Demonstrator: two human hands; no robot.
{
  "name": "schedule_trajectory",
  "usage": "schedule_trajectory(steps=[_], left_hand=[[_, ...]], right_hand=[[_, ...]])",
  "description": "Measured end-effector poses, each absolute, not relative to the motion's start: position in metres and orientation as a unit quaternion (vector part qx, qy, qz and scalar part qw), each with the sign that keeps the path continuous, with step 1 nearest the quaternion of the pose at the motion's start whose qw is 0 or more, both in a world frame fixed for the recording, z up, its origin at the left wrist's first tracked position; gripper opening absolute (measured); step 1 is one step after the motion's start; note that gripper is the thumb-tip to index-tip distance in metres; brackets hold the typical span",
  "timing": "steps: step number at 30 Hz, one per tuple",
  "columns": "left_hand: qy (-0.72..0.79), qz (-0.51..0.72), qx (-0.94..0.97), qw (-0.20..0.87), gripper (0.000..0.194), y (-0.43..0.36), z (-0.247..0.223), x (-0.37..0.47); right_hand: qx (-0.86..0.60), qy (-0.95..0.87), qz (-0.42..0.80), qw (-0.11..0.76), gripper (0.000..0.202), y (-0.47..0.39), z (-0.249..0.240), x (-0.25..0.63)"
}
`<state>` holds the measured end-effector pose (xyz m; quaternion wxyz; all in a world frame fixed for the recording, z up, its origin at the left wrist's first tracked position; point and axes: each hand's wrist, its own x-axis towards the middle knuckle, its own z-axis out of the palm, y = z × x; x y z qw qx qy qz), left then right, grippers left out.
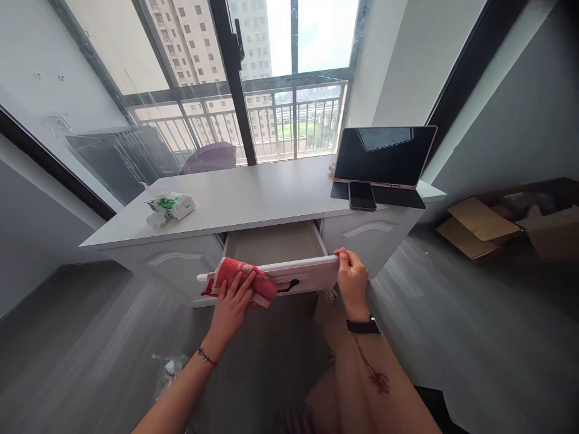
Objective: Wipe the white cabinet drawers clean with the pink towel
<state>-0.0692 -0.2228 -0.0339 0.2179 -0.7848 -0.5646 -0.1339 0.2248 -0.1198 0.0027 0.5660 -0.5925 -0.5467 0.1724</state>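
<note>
A white drawer with a dark handle is pulled out of the middle of a white desk. Its visible inside holds nothing. My left hand presses a red towel cloth with pale patches against the left part of the drawer front, the cloth folded over the top edge. The fingers lie over the cloth; the thumb is partly hidden. At the drawer's right end, my right hand pinches the top corner of the front panel with thumb and fingers.
On the white desktop sit a tissue pack at left and, at right, a tablet on its stand with a phone before it. Open cardboard boxes lie on the right floor. A plastic bag is lower left.
</note>
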Motion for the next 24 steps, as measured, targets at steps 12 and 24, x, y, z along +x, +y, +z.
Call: schedule_trajectory(steps=[12, 24], left_hand=[[-0.649, -0.215, -0.689, 0.241, 0.028, -0.238, -0.056, -0.104], [-0.641, -0.373, -0.668, -0.058, 0.029, -0.249, -0.110, -0.102]], right_hand=[[-0.449, -0.826, 0.197, 0.277, 0.018, -0.179, -0.011, 0.133], [-0.502, -0.768, 0.278, 0.283, 0.014, -0.142, -0.027, 0.113]])
